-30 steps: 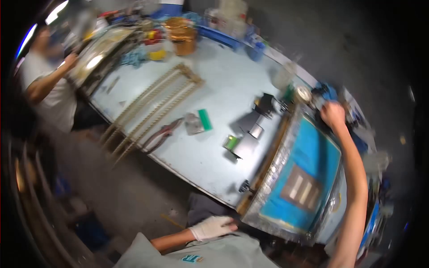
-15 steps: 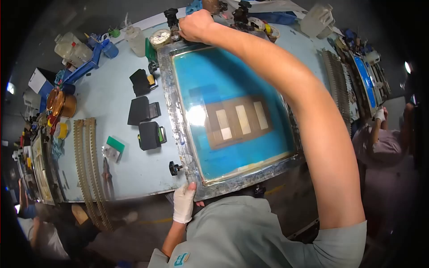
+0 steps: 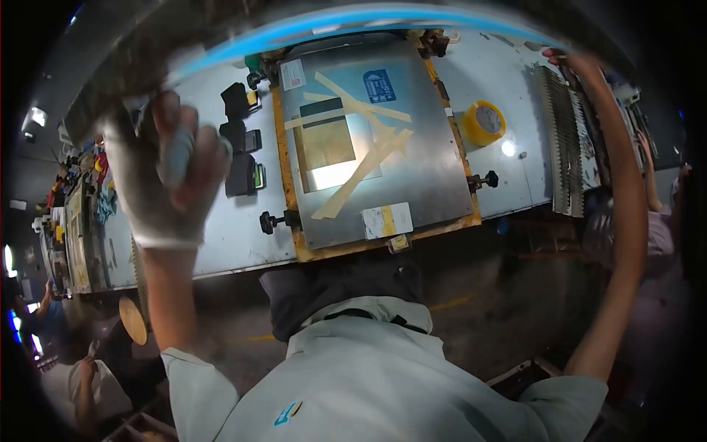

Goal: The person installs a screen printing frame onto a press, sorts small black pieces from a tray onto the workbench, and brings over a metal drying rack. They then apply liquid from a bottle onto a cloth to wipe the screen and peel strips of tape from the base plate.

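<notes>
A framed screen with a blue sheet (image 3: pixel 412 16) is raised close to the camera and spans the top of the view. My left hand (image 3: pixel 169 169), in a white glove with bare fingertips, is lifted beside the frame's dark left corner. Its fingers are bent but smeared by motion. My right hand (image 3: pixel 571 60), bare, is at the frame's right end with its fingers curled at the edge, part of it hidden. Below lies a metal plate (image 3: pixel 434 162) crossed by strips of masking tape (image 3: pixel 346 184), with a brown rectangular piece (image 3: pixel 325 144) on it.
A yellow tape roll (image 3: pixel 484 124) lies right of the plate. Black knobs (image 3: pixel 482 180) stick out at its sides. Several black blocks (image 3: pixel 241 175) stand on the left. Long toothed strips (image 3: pixel 563 147) lie at the right. Other people (image 3: pixel 85 383) work at both sides.
The framed screen has come up from the table towards the camera, baring the taped metal plate. My left hand has risen from its near corner. My right hand has moved from the far edge to the right.
</notes>
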Demonstrator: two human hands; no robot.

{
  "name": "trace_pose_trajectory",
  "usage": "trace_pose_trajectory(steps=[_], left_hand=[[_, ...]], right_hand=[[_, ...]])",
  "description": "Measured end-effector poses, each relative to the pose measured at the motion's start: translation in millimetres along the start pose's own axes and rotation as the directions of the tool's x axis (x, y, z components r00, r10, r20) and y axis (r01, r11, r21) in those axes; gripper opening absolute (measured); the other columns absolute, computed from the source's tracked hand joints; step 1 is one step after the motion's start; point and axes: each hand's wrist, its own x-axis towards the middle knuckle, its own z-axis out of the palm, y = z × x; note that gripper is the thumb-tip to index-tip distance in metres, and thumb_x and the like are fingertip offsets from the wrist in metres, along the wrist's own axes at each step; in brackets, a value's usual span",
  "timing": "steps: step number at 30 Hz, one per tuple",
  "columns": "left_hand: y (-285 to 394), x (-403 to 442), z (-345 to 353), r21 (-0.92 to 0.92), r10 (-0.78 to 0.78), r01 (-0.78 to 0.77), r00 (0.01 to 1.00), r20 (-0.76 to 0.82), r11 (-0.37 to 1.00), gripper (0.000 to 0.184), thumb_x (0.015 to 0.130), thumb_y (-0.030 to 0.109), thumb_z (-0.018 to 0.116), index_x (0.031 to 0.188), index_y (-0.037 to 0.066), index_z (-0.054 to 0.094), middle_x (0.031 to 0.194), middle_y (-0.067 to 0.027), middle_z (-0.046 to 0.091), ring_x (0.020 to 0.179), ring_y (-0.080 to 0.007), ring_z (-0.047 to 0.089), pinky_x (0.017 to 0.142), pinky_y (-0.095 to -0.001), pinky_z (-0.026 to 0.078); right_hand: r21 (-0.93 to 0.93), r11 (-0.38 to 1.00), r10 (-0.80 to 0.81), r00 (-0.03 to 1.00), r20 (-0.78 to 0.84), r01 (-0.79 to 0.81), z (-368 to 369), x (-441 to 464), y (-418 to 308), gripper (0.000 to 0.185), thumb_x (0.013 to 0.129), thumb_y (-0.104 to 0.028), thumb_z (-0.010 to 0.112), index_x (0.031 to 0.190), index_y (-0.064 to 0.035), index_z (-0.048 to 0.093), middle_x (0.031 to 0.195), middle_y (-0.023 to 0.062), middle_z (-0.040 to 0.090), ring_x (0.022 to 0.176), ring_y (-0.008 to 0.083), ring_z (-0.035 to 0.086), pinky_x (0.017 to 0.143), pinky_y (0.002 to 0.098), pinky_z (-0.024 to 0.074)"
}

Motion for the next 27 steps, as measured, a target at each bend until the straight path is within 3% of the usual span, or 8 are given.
trace_pose_trajectory(steps=[4,8,12,16,19,22,25,27], left_hand=[[58,69,-16,0.167,0.094,-0.051,0.961,-0.26,0.985,0.036,0.105,0.041,0.056,0.113,0.006,0.059,0.083,-0.0012,0.052,0.063,-0.0115,0.045,0.066,-0.0286,0.042],[79,116,-36,0.02,0.063,-0.064,0.997,0.041,0.998,0.033,0.108,0.039,0.047,0.111,0.012,0.067,0.074,0.0023,0.063,0.058,-0.0068,0.05,0.056,-0.0227,0.038],[60,101,-2,0.092,0.141,-0.129,0.979,-0.144,0.987,0.037,0.108,0.043,0.047,0.1,0.013,0.066,0.071,0.0036,0.061,0.053,-0.0064,0.045,0.052,-0.0219,0.036],[-1,55,-52,0.885,0.383,0.11,0.873,-0.304,0.452,0.03,0.105,0.027,0.052,0.113,0.0,0.06,0.092,-0.0069,0.065,0.073,-0.0162,0.063,0.069,-0.0279,0.051],[-94,19,-65,0.349,-0.153,0.467,0.748,-0.645,0.813,0.025,0.103,0.019,0.052,0.107,0.0,0.067,0.083,-0.0072,0.065,0.065,-0.0156,0.066,0.061,-0.0258,0.052],[-176,-17,-79,0.418,-0.179,0.552,0.731,-0.658,0.721,0.017,0.101,0.016,0.059,0.106,0.004,0.07,0.088,-0.0072,0.071,0.077,-0.0169,0.071,0.073,-0.0303,0.056],[-203,-28,-85,0.899,0.227,0.249,0.911,-0.344,0.361,0.014,0.095,0.01,0.066,0.108,0.007,0.07,0.088,-0.0093,0.072,0.074,-0.0201,0.07,0.073,-0.0327,0.054],[-203,-31,-86,0.905,0.2,0.254,0.921,-0.334,0.342,0.014,0.093,0.006,0.067,0.107,0.007,0.07,0.086,-0.0086,0.07,0.074,-0.023,0.069,0.072,-0.0348,0.054]], right_hand=[[-0.124,0.991,-0.045,0.999,0.022,0.048,62,-45,43,0.036,0.103,-0.028,0.061,0.133,-0.0082,0.065,0.11,0.0074,0.073,0.093,0.0138,0.067,0.085,0.0309,0.0554],[-0.266,0.93,-0.213,0.961,0.176,0.255,160,-89,18,0.03,0.1,-0.022,0.065,0.124,-0.0043,0.069,0.107,0.0081,0.074,0.091,0.0157,0.068,0.087,0.0318,0.0544],[-0.177,0.93,-0.263,0.921,0.289,0.321,228,-85,-21,0.029,0.098,-0.021,0.066,0.122,-0.0041,0.069,0.106,0.0085,0.074,0.091,0.0167,0.069,0.088,0.0314,0.0541],[-0.059,0.893,-0.397,0.844,0.36,0.445,292,-62,-45,0.031,0.094,-0.021,0.067,0.12,-0.0043,0.07,0.11,0.0111,0.071,0.097,0.0235,0.068,0.087,0.036,0.0544],[-0.151,0.8,-0.474,0.767,0.432,0.58,335,-39,-59,0.039,0.09,-0.029,0.07,0.121,-0.0059,0.069,0.114,0.0125,0.068,0.108,0.032,0.062,0.094,0.0407,0.0513],[-0.185,0.68,-0.573,0.673,0.468,0.709,369,-23,-75,0.049,0.085,-0.036,0.075,0.124,-0.0075,0.067,0.12,0.0134,0.065,0.117,0.0333,0.058,0.098,0.0417,0.0487],[-0.264,0.639,-0.471,0.639,0.608,0.722,386,-1,-93,0.054,0.078,-0.04,0.081,0.118,-0.007,0.064,0.105,0.0125,0.064,0.106,0.0322,0.06,0.091,0.0423,0.0503],[-0.243,0.695,-0.368,0.624,0.689,0.677,390,15,-105,0.053,0.076,-0.04,0.083,0.112,-0.0061,0.064,0.099,0.0116,0.063,0.097,0.0313,0.06,0.085,0.0409,0.0498]])
